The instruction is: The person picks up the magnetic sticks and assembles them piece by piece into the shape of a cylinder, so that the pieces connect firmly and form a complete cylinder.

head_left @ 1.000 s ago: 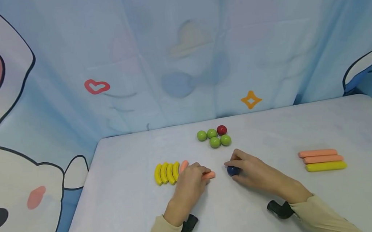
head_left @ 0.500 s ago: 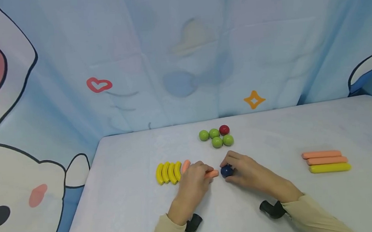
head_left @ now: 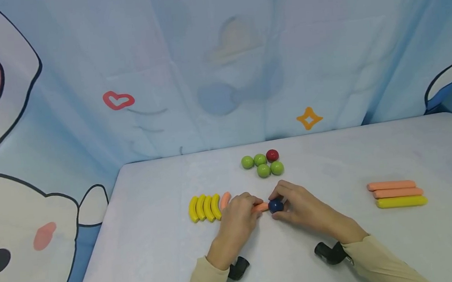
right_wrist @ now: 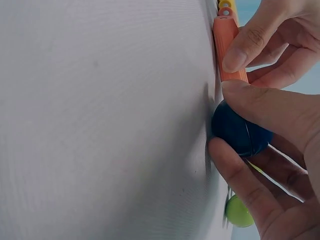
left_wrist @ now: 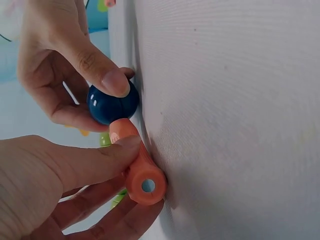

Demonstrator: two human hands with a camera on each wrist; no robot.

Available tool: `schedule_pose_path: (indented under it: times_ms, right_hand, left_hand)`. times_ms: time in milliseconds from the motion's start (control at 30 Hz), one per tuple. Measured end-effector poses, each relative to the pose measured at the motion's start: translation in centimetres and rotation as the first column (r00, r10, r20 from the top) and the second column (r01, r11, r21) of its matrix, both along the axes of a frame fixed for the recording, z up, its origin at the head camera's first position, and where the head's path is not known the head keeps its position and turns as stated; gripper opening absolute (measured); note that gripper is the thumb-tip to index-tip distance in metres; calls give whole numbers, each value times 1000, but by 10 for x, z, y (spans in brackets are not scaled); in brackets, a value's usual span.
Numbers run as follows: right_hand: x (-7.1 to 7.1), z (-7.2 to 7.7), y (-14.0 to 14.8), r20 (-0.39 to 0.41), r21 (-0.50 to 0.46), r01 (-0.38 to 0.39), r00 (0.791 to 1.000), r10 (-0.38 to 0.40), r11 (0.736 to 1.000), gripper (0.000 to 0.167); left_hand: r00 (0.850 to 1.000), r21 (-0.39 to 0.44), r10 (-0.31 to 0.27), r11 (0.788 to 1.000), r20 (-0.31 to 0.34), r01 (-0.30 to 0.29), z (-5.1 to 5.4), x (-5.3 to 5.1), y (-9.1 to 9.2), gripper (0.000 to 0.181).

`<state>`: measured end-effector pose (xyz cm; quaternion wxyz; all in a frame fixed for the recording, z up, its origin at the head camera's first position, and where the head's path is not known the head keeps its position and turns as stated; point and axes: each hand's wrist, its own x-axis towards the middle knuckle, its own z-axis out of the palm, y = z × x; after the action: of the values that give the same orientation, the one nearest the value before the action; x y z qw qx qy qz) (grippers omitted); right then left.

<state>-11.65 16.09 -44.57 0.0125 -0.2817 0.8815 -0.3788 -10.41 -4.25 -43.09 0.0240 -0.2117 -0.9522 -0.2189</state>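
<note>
An orange-pink stick [left_wrist: 146,172] is pinched between the thumb and fingers of my left hand [head_left: 237,220], low over the white table. My right hand [head_left: 309,210] grips a dark blue ball [head_left: 276,205] between thumb and fingers. In the left wrist view the ball [left_wrist: 113,104] meets the far end of the stick. The right wrist view also has the ball [right_wrist: 240,131] against the stick [right_wrist: 227,45]. Left of my left hand lie a short orange-pink curved piece [head_left: 225,200] and several yellow curved pieces [head_left: 208,208] side by side.
Several green balls [head_left: 263,170] and a red ball [head_left: 272,155] sit near the back edge of the table [head_left: 155,253]. At the right lie two orange-pink sticks [head_left: 391,185] and a yellow stick [head_left: 401,201]. A patterned blue curtain [head_left: 202,36] hangs behind.
My right hand has brought the blue ball leftward until it meets the stick's end. My left hand has kept its pinch on the stick and shifted slightly right.
</note>
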Motion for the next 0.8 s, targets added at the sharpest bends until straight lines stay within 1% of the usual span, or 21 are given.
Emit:
schedule_pose_path:
  times_ms: [233, 433, 500, 633, 700, 800]
  right_hand:
    - [1, -2, 0, -28, 18, -17, 999, 18, 1000, 30]
    - [4, -2, 0, -61, 38, -25, 998, 28, 999, 31]
    - [5, -1, 1, -62, 51, -7, 998, 10, 999, 31]
    - [6, 1, 9, -69, 96, 67, 996, -60, 993, 31]
    - [7, 2, 14, -72, 113, 106, 993, -98, 988, 32]
    - [8, 3, 23, -67, 126, 159, 986, -151, 979, 32]
  left_hand:
    - [1000, -17, -5, 1000, -23, 4, -1, 0, 1, 16]
    - [999, -2, -21, 1000, -44, 21, -3, 1, 0, 14]
    - [999, 13, -26, 1000, -45, 26, -5, 1, 0, 14]
    - [999, 60, -24, 998, -40, 27, -6, 0, -2, 19]
    - [1000, 62, -10, 998, -18, 11, -5, 0, -3, 22]
    - [1000, 39, 12, 999, 17, -13, -5, 0, -5, 26]
